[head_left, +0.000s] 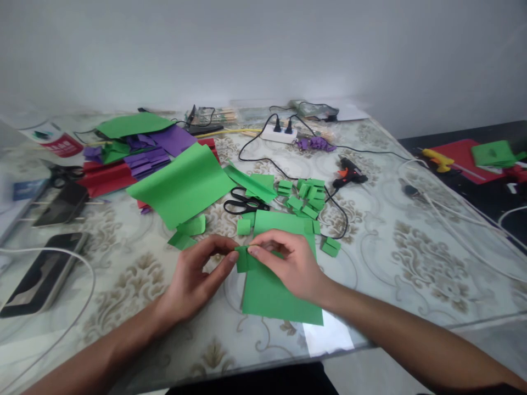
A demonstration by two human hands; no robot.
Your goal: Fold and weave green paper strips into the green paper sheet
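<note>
Between my two hands is a small green paper piece with a crease down it. My left hand pinches its left edge between thumb and fingers. On its upper right, my right hand pinches it with thumb and index finger. Below my right hand lies a larger green sheet, flat on the patterned table cover. A small green square sits just beyond my fingertips. Several folded green pieces are heaped past the sheet, and one more folded green piece lies to its right.
Black-handled scissors lie beyond my hands. A curled green sheet and purple paper are at left, near a phone. A black glue gun and white power strip stand farther back, with cables across the table.
</note>
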